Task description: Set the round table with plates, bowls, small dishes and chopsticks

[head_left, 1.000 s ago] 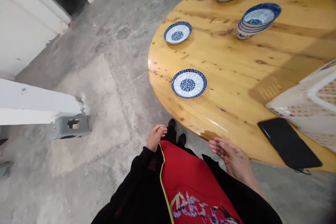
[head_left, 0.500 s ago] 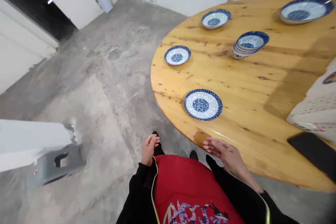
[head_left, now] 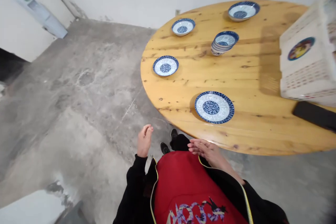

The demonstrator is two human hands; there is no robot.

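Note:
My left hand [head_left: 144, 140] hangs over the floor, left of the table, with nothing in it and its fingers loosely bent. Close to the table's front edge, my right hand [head_left: 203, 149] is empty, fingers stretched out together. The nearest thing to it on the table is a blue-and-white plate [head_left: 214, 107], lying flat and apart from the hand. A smaller plate [head_left: 165, 65] lies near the left edge, and another dish [head_left: 183, 27] stands behind it. A stack of bowls [head_left: 225, 42] is mid-table, with a deeper dish [head_left: 243, 11] at the back.
The round wooden table [head_left: 183, 87] carries a white plastic basket [head_left: 301, 73] and a black phone-like object [head_left: 315, 114] on the right. A water dispenser [head_left: 43, 15] stands by the wall. At lower left are a white surface [head_left: 34, 208] and a grey stool [head_left: 76, 215], partly cut off.
The view has swung to the right, bringing more of the basket into sight. My hands stay apart and empty, the right one slightly farther left in the picture. The dishes keep their arrangement.

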